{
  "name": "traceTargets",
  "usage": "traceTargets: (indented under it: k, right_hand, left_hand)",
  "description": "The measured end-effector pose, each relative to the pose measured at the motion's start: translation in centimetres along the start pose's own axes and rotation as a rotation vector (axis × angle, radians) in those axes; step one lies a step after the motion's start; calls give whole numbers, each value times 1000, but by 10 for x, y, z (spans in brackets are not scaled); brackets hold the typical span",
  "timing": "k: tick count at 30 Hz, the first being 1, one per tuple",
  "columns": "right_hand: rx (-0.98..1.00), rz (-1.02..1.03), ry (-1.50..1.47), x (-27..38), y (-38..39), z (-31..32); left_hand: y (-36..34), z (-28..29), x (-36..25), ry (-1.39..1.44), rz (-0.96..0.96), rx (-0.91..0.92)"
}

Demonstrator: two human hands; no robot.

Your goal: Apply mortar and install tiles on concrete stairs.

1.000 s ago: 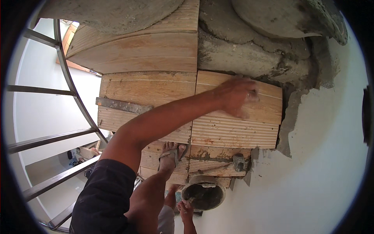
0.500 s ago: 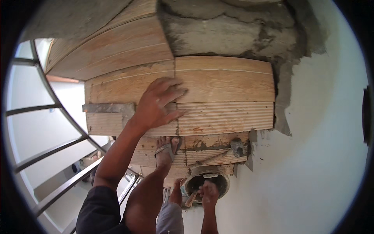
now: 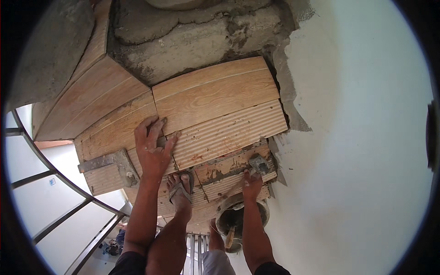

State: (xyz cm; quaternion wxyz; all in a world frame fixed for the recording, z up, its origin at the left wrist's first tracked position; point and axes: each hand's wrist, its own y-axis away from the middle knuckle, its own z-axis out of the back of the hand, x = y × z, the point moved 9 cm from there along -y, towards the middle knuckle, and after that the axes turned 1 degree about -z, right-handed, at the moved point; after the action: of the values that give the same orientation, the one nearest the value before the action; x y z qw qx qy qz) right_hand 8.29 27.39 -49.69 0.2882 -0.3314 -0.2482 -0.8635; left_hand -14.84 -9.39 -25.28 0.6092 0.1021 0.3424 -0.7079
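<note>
My left hand [image 3: 153, 151] rests with fingers spread at the joint between wood-patterned step tiles. The larger tile [image 3: 217, 89] has smooth wood grain at the back and a ribbed front strip [image 3: 229, 135]. On the tile step below lies a mallet [image 3: 259, 163] with a grey, mortar-stained head. My right hand [image 3: 252, 185] is closed around its handle, close to the head. A metal square [image 3: 103, 162] lies left of my left hand. Below my right hand stands a bucket [image 3: 265, 215] holding a wooden-handled tool [image 3: 230, 238].
Bare rough concrete [image 3: 178, 50] forms the step above. A white wall [image 3: 357, 160] with a mortar-smeared edge stands at the right. A curved metal railing [image 3: 59, 172] bounds the left side. My sandalled foot [image 3: 180, 192] is on the lower step.
My right hand has moved up from the bucket to the mallet. The view has turned and shifted, so the steps now slant. My left hand stays on the tiles near the joint.
</note>
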Motion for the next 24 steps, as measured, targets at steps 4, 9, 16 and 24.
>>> traceTargets:
  k: [4,9,16,24]
  right_hand:
    - [234,-292,-516,-14,10,-9]
    - [352,-569,-1209,84,81,18]
    - [232,-37,-1487,199,66,95]
    - [-200,-55,-1597,196,8,99]
  left_hand:
    - [5,-1,8,-65,18,-46]
    - [6,18,19,-127,14,-67]
    - [6,11,18,-33,15,-19]
    - [9,10,18,-92,33,16]
